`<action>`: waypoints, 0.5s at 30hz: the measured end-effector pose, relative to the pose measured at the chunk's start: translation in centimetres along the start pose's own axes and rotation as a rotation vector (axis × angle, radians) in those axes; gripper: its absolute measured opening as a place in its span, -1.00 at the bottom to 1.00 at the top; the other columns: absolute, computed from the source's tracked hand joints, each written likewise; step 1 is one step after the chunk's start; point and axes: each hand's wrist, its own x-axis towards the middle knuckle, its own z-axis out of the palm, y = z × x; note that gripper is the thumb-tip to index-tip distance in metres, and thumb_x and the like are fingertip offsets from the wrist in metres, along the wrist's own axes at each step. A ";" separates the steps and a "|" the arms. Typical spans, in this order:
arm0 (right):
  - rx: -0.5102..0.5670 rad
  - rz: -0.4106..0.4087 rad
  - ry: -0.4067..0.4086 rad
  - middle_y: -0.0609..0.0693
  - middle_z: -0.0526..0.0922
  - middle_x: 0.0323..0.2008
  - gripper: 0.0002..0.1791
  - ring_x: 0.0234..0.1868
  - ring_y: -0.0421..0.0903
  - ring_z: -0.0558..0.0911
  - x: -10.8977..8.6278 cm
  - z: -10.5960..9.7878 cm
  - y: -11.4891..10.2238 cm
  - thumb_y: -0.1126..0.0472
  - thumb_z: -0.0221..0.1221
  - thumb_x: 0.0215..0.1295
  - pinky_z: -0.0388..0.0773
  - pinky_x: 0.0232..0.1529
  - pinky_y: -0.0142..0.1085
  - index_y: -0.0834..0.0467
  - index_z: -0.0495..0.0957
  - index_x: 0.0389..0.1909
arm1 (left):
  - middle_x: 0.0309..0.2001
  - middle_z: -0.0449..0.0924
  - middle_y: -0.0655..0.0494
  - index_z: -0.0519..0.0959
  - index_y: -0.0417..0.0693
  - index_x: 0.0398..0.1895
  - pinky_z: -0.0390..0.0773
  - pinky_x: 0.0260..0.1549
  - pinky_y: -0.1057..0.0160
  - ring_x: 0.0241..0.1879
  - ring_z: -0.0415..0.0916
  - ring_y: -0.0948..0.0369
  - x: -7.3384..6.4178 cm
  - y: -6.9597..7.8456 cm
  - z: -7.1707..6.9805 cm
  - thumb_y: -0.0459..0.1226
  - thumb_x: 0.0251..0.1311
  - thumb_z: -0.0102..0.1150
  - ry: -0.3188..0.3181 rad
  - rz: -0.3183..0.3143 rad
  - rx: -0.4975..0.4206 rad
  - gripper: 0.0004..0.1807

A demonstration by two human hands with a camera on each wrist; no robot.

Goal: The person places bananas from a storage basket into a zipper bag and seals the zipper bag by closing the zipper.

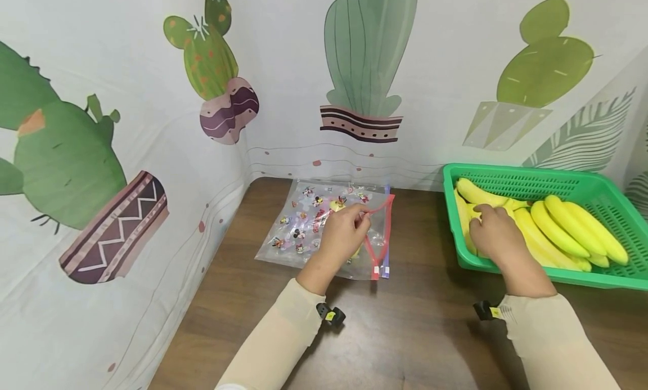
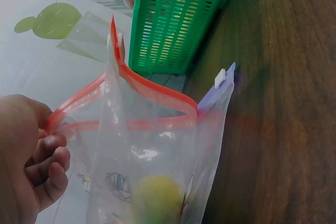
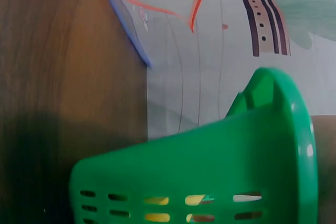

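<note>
So the bananas [image 1: 582,227] are in the green basket [image 1: 602,198], and the right hand [image 1: 493,229] is way nearer to them than the left. It's over the basket's left end, with the bunch lying mostly to its right, long axes slanting from the basket's far side toward its near right corner. That hand reaches in palm down, fingers bent, but honestly can't tell if it's got hold of one. Left hand [image 1: 341,232] is well left of the basket, fingertips pinching the red zip edge of a clear bag [image 1: 298,232], mouth gaping basketward, something yellow [image 2: 157,200] inside.
</note>
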 end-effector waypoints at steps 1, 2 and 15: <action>-0.013 0.006 -0.024 0.65 0.17 0.26 -0.40 0.19 0.59 0.28 0.1 0.0 0.2 0.17 -0.33 0.54 0.33 0.11 0.38 0.52 0.17 0.39 | -0.58 0.57 0.23 0.70 -0.02 -0.16 0.30 -0.60 0.48 -0.61 0.38 0.36 0.0 0.0 0.0 -0.28 0.33 0.14 -0.004 -0.005 0.000 -0.84; -0.028 0.009 -0.042 0.66 0.15 0.27 -0.41 0.21 0.61 0.25 0.2 -0.1 0.5 0.18 -0.33 0.53 0.31 0.14 0.40 0.52 0.18 0.39 | -0.58 0.57 0.23 0.70 -0.02 -0.15 0.29 -0.60 0.48 -0.61 0.37 0.36 0.0 0.0 0.0 -0.27 0.33 0.14 -0.009 -0.009 -0.001 -0.84; -0.137 0.038 -0.134 0.72 0.21 0.17 -0.37 0.09 0.60 0.35 0.7 -0.7 1.6 0.16 -0.25 0.50 0.41 0.01 0.35 0.59 0.14 0.37 | -0.56 0.58 0.23 0.70 -0.02 -0.15 0.31 -0.60 0.47 -0.59 0.39 0.35 -0.1 0.1 0.0 -0.26 0.34 0.13 -0.015 -0.008 -0.004 -0.83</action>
